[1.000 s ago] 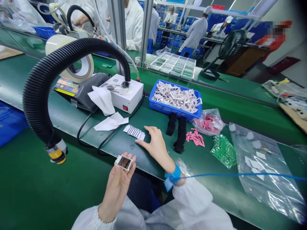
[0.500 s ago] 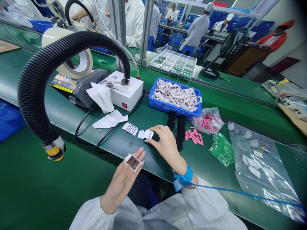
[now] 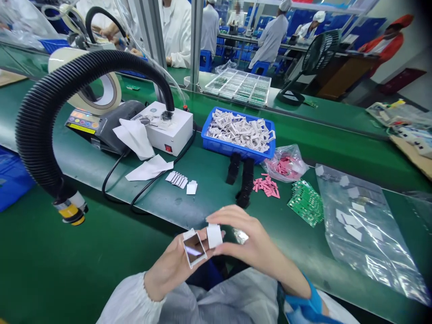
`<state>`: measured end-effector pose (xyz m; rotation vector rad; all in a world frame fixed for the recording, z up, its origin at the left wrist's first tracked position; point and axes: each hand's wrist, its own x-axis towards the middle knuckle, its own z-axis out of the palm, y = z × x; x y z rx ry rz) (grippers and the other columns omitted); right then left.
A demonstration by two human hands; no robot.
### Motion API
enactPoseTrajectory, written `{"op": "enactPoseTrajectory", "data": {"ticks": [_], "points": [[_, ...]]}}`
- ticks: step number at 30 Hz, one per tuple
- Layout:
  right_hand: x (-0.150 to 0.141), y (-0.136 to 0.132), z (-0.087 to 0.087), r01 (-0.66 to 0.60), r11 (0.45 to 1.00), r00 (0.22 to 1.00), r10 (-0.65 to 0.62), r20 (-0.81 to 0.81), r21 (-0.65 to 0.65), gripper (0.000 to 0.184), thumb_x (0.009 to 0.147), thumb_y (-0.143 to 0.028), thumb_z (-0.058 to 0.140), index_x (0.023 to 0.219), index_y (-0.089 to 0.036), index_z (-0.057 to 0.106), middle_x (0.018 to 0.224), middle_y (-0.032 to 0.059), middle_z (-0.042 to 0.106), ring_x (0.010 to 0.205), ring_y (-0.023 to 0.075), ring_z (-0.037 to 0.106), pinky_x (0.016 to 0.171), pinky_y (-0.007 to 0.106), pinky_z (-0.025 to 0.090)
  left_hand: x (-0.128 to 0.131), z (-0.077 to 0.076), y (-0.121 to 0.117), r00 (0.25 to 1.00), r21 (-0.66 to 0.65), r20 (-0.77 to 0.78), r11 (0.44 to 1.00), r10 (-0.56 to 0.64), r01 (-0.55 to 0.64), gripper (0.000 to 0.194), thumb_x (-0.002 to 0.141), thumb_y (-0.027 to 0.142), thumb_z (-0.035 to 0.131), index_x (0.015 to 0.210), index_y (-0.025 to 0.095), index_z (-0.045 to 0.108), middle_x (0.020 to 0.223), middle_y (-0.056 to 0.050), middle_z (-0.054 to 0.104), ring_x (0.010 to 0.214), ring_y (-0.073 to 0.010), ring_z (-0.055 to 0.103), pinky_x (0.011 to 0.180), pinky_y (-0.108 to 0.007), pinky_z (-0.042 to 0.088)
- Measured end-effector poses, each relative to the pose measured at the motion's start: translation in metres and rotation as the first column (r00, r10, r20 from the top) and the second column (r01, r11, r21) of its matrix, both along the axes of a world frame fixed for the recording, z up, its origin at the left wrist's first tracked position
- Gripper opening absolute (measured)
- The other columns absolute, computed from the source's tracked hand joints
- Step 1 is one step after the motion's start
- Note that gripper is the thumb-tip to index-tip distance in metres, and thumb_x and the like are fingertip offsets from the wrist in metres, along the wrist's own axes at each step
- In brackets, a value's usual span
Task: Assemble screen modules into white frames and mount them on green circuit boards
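Note:
My left hand (image 3: 170,265) holds a small white plastic frame (image 3: 195,249) with a dark, shiny pane inside it. Between the thumb and fingers of my right hand (image 3: 251,236) is a thin white square piece (image 3: 214,236), held just right of the frame; whether the two touch I cannot tell. On the bench beyond my hands lie a few white squares (image 3: 191,187) and a row of narrow white strips (image 3: 176,179). A blue wrist strap (image 3: 303,299) is around my right wrist.
A blue bin (image 3: 236,150) full of white plastic parts stands at the back. To its right are pink pieces (image 3: 266,186), green circuit boards (image 3: 305,202) and a clear bag (image 3: 367,243). At left, a black flexible hose (image 3: 37,103) arches from a white box (image 3: 172,132). Co-workers sit beyond.
My right hand has picked up a white square from the small group on the bench and brought it back toward me, beside the frame. The left hand has turned the frame slightly.

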<state>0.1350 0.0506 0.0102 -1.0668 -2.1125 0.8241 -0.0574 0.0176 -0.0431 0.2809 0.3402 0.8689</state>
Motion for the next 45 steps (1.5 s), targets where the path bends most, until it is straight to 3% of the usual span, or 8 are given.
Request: {"op": "enactPoseTrajectory", "data": {"ticks": [4, 11, 17, 29, 36, 39, 41, 45], "points": [[0.009, -0.027, 0.004, 0.002, 0.999, 0.999, -0.004, 0.04, 0.048, 0.039, 0.076, -0.035, 0.068, 0.111, -0.022, 0.058, 0.104, 0.0011, 0.066, 0.101, 0.0138, 0.057, 0.088, 0.028, 0.047, 0.011, 0.013, -0.002, 0.985, 0.075, 0.023, 0.983, -0.17, 0.168, 0.034, 0.072, 0.043, 0.07, 0.095, 0.018, 0.071, 0.102, -0.007, 0.071, 0.101, -0.0194, 0.064, 0.091, -0.027, 0.046], [0.007, -0.044, 0.009, 0.105, 0.971, 0.98, -0.138, 0.143, 0.212, 0.035, 0.078, -0.02, 0.062, 0.112, -0.02, 0.054, 0.101, 0.0015, 0.067, 0.095, 0.0145, 0.06, 0.083, 0.029, 0.045, 0.026, 0.022, -0.01, 0.985, -0.015, -0.039, 0.986, -0.166, 0.166, 0.031, 0.065, 0.045, 0.075, 0.082, 0.019, 0.073, 0.087, -0.002, 0.067, 0.078, -0.0119, 0.062, 0.074, -0.021, 0.045], [0.014, -0.048, 0.007, 0.101, 0.994, 0.986, -0.105, 0.132, 0.037, 0.03, 0.072, -0.025, 0.071, 0.1, -0.025, 0.06, 0.092, -0.0032, 0.069, 0.089, 0.0119, 0.063, 0.08, 0.026, 0.043, 0.031, 0.02, -0.015, 0.968, -0.004, -0.13, 0.976, -0.214, 0.216, 0.037, 0.06, 0.049, 0.077, 0.079, 0.017, 0.073, 0.086, -0.003, 0.062, 0.077, -0.0118, 0.057, 0.072, -0.021, 0.043], [0.023, -0.054, -0.001, 0.179, 0.981, 0.982, -0.183, 0.05, 0.074, 0.028, 0.074, -0.02, 0.07, 0.1, -0.027, 0.06, 0.087, -0.0094, 0.07, 0.074, 0.006, 0.064, 0.072, 0.021, 0.043, 0.039, 0.012, -0.019, 0.957, 0.021, -0.174, 0.971, -0.233, 0.24, 0.039, 0.062, 0.052, 0.074, 0.082, 0.019, 0.073, 0.09, -0.005, 0.064, 0.088, -0.017, 0.059, 0.086, -0.028, 0.042], [0.012, -0.069, -0.006, 0.386, 0.852, 0.919, -0.387, -0.072, 0.354, 0.008, 0.074, -0.012, 0.066, 0.077, -0.02, 0.064, 0.102, 0.0014, 0.068, 0.096, 0.0155, 0.061, 0.082, 0.031, 0.049, 0.039, 0.013, -0.019, 0.985, -0.032, -0.088, 0.989, -0.147, 0.145, 0.029, 0.064, 0.042, 0.076, 0.084, 0.021, 0.074, 0.098, -0.002, 0.067, 0.085, -0.0128, 0.063, 0.078, -0.021, 0.047], [0.018, -0.071, -0.01, 0.487, 0.841, 0.872, -0.453, -0.186, 0.235, 0.01, 0.075, -0.01, 0.064, 0.074, -0.02, 0.063, 0.088, 0.0006, 0.07, 0.089, 0.0153, 0.064, 0.078, 0.031, 0.051, 0.034, 0.008, -0.021, 0.988, -0.06, -0.095, 0.992, -0.118, 0.112, 0.031, 0.064, 0.043, 0.076, 0.084, 0.019, 0.074, 0.103, -0.005, 0.069, 0.091, -0.0161, 0.064, 0.083, -0.024, 0.048], [0.027, -0.068, -0.021, 0.642, 0.745, 0.76, -0.587, -0.28, 0.18, 0.01, 0.075, -0.01, 0.064, 0.075, -0.019, 0.062, 0.083, 0.0019, 0.07, 0.086, 0.0164, 0.066, 0.079, 0.033, 0.052, 0.028, 0.001, -0.023, 0.992, -0.1, -0.103, 0.993, -0.067, 0.057, 0.033, 0.066, 0.044, 0.074, 0.089, 0.02, 0.073, 0.115, -0.006, 0.067, 0.102, -0.0199, 0.063, 0.09, -0.027, 0.048], [0.042, -0.06, -0.054, 0.556, 0.614, 0.754, -0.656, -0.029, 0.56, 0.01, 0.077, -0.009, 0.063, 0.08, -0.018, 0.065, 0.085, 0.0009, 0.071, 0.089, 0.0166, 0.068, 0.085, 0.032, 0.047, 0.019, -0.012, -0.025, 1.0, -0.179, 0.007, 0.984, 0.001, 0.0, 0.033, 0.076, 0.042, 0.067, 0.098, 0.018, 0.071, 0.119, -0.005, 0.066, 0.115, -0.0229, 0.057, 0.098, -0.03, 0.046]]}}
